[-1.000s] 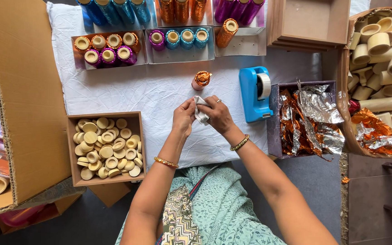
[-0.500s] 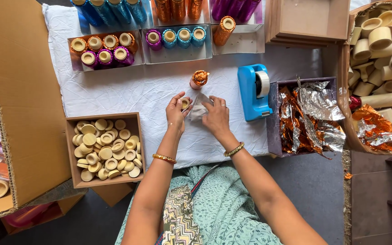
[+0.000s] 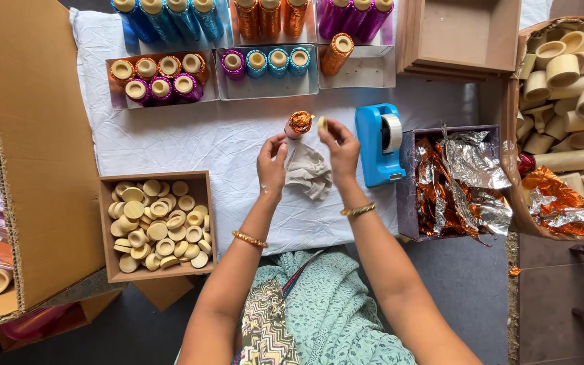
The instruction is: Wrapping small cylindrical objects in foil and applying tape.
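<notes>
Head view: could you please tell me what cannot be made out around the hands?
- Left hand: its grip on the orange-foiled tube is hidden by its own fingers.
- Right hand: the small pale disc is too small to identify.
- Blue tubes: cut off by the top edge.
- Crumpled cloth: underside hidden.

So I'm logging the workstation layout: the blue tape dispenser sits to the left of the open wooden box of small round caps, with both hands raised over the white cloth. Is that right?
Not quite. In the head view the blue tape dispenser sits to the right of the wooden box of small round caps, beyond both hands. The left hand and right hand are indeed raised over the white cloth.
</notes>
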